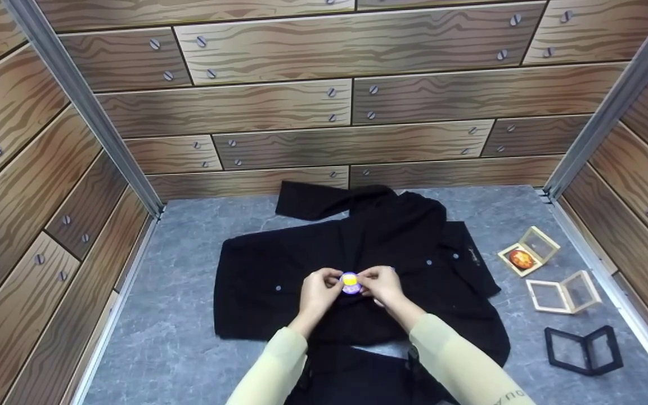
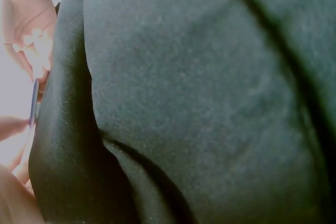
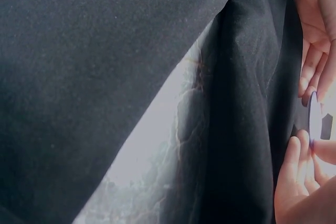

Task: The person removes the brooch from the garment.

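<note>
A small round badge (image 1: 350,283), purple with a yellow patch, is held up between both hands over a black long-sleeved garment (image 1: 279,259). My left hand (image 1: 319,289) pinches its left edge with thumb and fingers. On the opposite edge, the right hand (image 1: 383,287) pinches it too. Edge-on, the badge (image 2: 34,100) appears thin at the far left of the left wrist view. The right wrist view shows it as a thin disc (image 3: 314,116) between the fingertips. Black cloth fills most of both wrist views.
Along the right side stand three opened hinged frames: a gold one (image 1: 542,241) with a red-orange disc (image 1: 521,259) in it, a pale one (image 1: 546,310) and a black one (image 1: 585,371). Wood-patterned walls (image 1: 279,107) enclose the grey marbled surface (image 1: 172,315). Black cloth (image 1: 358,374) lies between the forearms.
</note>
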A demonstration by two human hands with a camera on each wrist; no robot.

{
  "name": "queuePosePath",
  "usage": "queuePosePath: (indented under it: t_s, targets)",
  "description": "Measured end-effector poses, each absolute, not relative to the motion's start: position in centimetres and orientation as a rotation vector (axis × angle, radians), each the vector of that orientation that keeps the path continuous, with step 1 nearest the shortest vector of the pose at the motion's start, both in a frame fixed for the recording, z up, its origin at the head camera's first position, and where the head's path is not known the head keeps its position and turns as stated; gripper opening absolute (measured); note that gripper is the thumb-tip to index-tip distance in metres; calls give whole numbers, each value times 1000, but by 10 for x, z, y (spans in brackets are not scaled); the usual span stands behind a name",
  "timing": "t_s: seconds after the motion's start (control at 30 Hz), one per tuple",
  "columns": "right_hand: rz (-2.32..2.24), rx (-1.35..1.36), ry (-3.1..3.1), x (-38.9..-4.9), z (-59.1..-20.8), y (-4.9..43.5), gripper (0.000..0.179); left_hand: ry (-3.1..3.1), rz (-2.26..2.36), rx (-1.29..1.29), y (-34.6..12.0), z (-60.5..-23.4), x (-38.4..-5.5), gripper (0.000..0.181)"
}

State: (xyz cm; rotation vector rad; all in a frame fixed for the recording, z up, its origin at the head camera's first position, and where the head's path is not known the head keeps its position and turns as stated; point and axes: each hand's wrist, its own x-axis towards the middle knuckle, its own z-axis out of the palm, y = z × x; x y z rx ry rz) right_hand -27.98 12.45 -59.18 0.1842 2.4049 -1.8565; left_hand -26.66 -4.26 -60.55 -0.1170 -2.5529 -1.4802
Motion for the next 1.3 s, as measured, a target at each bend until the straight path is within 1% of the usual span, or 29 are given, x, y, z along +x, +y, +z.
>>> queuePosePath:
  t_s: [0.63,1.3]
  targets:
    - [-1851,183,2433,-280,-592,133,11,-2560,-1464,-119,-35,-609,-267,14]
    - [-1842,214,2462,-278,-589,156,12,-2558,-1520,-154,-24,-610,-265,12]
